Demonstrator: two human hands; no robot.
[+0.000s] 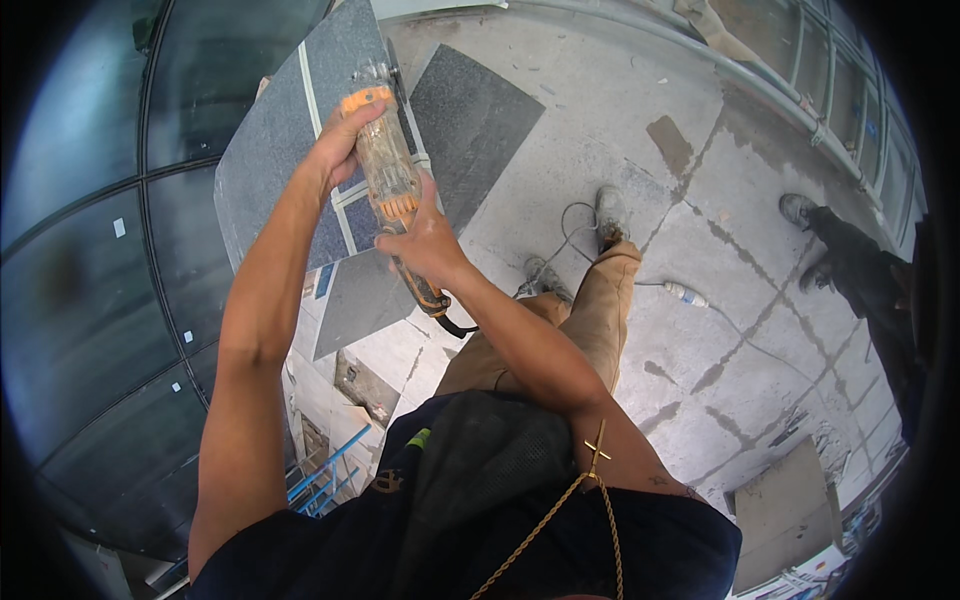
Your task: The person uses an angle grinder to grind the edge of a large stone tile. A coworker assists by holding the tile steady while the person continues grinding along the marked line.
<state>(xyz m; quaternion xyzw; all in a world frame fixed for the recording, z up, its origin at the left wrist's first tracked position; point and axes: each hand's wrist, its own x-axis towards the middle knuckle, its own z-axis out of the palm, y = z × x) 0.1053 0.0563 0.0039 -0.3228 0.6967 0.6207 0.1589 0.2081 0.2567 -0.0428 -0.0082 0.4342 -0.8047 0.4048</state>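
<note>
From my end I have both hands closed around a grinder [386, 165], a long, rounded power tool in orange and grey, its casing smeared with pale dust. The left hand [345, 140] grips it near its front; the right hand [430, 245] clasps it further back, above the dark rear handle, where a black cord [456, 328] curves away. I see the grinder over the right edge of a large slab [268, 150], dark grey, speckled and angular, with pale strips [307, 85] across it; I cannot tell whether the blade touches it. A second slab [470, 125], flat and finely grained, lies just to the right, and a smooth grey panel [362, 305] sits below. The floor [560, 150] is pale, dusty and streaked darker; on it rests a rounded, whitish plug connector [685, 294]. Glossy dark glass panes [75, 260] stand at left, and another person's dark trouser legs [850, 250] at right.
</note>
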